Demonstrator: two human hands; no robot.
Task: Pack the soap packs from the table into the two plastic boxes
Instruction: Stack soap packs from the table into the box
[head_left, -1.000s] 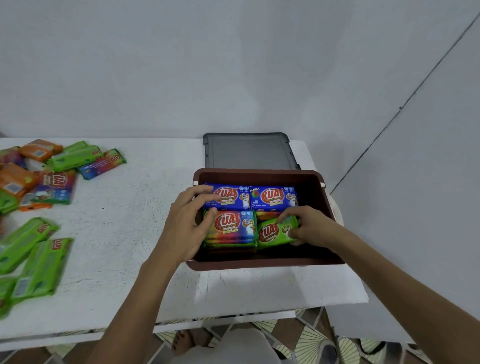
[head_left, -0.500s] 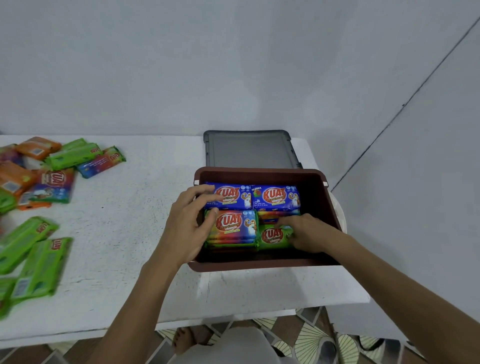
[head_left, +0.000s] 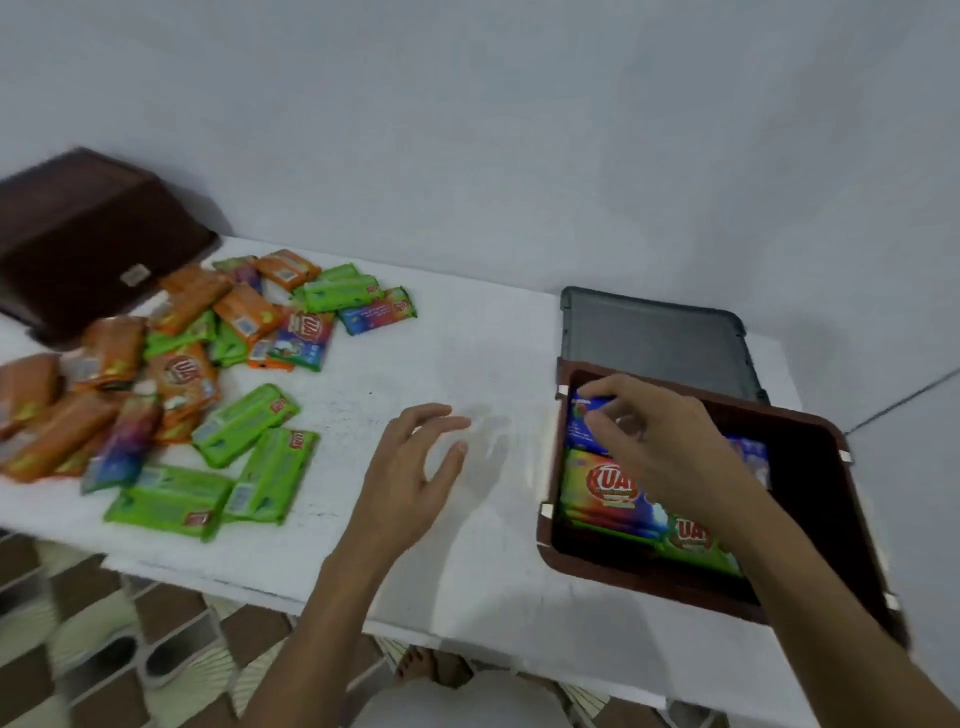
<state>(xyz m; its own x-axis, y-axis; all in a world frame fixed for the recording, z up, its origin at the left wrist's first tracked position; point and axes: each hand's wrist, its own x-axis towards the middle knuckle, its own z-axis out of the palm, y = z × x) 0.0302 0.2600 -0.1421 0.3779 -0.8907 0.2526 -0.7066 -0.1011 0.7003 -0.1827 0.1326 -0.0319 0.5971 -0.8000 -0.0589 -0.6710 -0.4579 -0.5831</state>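
A brown plastic box (head_left: 649, 584) stands at the table's right end and holds soap packs: a blue one (head_left: 582, 428) at the back, a rainbow one (head_left: 597, 488) in front of it and a green one (head_left: 691, 540) at the front. My right hand (head_left: 670, 457) is over the box, fingers apart and curled, fingertips by the blue pack. My left hand (head_left: 410, 478) hovers open over bare table left of the box. Loose orange packs (head_left: 182, 374) and green packs (head_left: 244, 421) lie piled on the left. A second brown box (head_left: 78, 244) sits tilted at the far left.
A grey lid (head_left: 654, 338) lies flat behind the open box. The white table (head_left: 467, 338) stands against a pale wall, and its front edge runs just below my left wrist. Patterned floor tiles and a bare foot (head_left: 431, 665) show beneath.
My left hand has come out of the box and moved left over the table. My right hand has left the green pack and risen toward the blue one. The view has swung left.
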